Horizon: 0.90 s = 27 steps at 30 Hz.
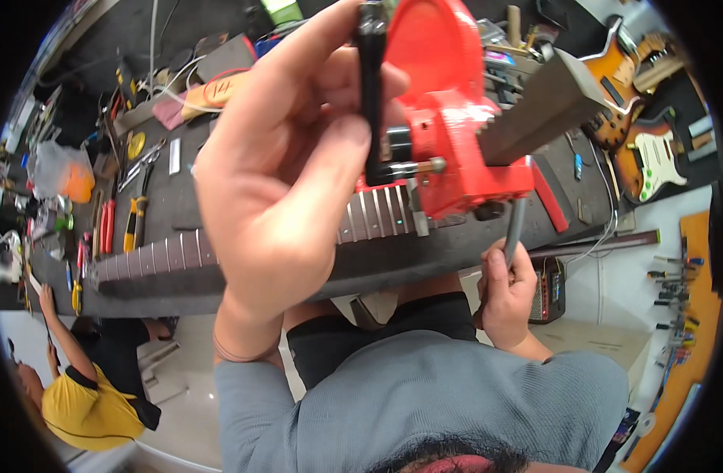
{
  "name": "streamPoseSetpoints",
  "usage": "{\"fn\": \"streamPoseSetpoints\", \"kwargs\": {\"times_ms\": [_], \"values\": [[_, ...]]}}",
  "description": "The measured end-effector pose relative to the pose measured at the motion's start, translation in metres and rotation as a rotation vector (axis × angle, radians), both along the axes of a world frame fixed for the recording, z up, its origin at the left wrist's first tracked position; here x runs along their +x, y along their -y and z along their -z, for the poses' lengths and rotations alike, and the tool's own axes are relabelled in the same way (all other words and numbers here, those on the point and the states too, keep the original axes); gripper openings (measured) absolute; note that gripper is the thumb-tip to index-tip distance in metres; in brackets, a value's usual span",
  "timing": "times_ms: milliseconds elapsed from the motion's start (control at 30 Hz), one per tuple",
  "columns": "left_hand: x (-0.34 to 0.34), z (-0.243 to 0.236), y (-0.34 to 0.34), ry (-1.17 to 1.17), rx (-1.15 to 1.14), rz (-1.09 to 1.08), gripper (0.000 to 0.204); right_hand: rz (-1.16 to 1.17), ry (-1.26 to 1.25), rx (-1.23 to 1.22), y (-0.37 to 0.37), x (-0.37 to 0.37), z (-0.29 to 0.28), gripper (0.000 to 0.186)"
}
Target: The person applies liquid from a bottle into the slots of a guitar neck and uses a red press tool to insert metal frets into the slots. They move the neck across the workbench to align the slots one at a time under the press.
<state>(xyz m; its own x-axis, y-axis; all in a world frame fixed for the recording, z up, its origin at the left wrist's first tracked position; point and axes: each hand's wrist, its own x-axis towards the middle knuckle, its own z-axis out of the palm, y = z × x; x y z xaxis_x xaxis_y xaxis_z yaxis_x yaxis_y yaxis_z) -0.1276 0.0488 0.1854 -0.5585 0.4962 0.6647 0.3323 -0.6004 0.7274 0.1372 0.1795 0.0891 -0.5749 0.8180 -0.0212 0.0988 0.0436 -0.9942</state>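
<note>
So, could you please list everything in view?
machine: 1, red, upper centre
crank handle: 1, black, machine's left
block: 1, grey, machine's right
rod: 1, grey, beneath machine
fretted neck: 1, brown, near bench edge
workbench: 1, dark, across middle
guitars: at least 2, sunburst, upper right
plastic bag: 1, translucent, bench left
tools: many, multicoloured, workbench
coworker: 1, yellow shirt, lower left
shirt: 1, grey, bottom
left hand: 1, bare, on crank handle
right hand: 1, bare, on rod

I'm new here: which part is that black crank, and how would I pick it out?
Find the big red metal machine at the top middle. Along its left side stands the black crank, with the left hand curled around it. Unlike the thick grey bar on the machine's right, it is slim and black, bending at its lower end.
</note>
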Motion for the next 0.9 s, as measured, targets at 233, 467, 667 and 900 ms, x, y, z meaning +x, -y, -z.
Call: {"fn": "streamPoseSetpoints", "kwargs": {"times_ms": [233, 467, 667, 900], "values": [[0.032, 0.021, 0.006, -0.330, 0.136, -0.009, 0.033, -0.036, 0.071, 0.100, 0.000, 0.000, -0.002, 0.019], [0.061, 0.093, -0.012, -0.590, 0.295, -0.355, 0.038, -0.039, 0.082, 0.035, 0.001, 0.006, -0.005, 0.021], [0.051, 0.120, -0.019, -0.750, 0.318, -0.526, 0.044, -0.053, 0.036, 0.057, 0.001, 0.004, -0.007, 0.020], [0.052, 0.099, 0.001, -0.708, 0.157, -0.558, 0.056, -0.116, -0.069, 0.040, -0.012, 0.010, -0.001, 0.023]]}}
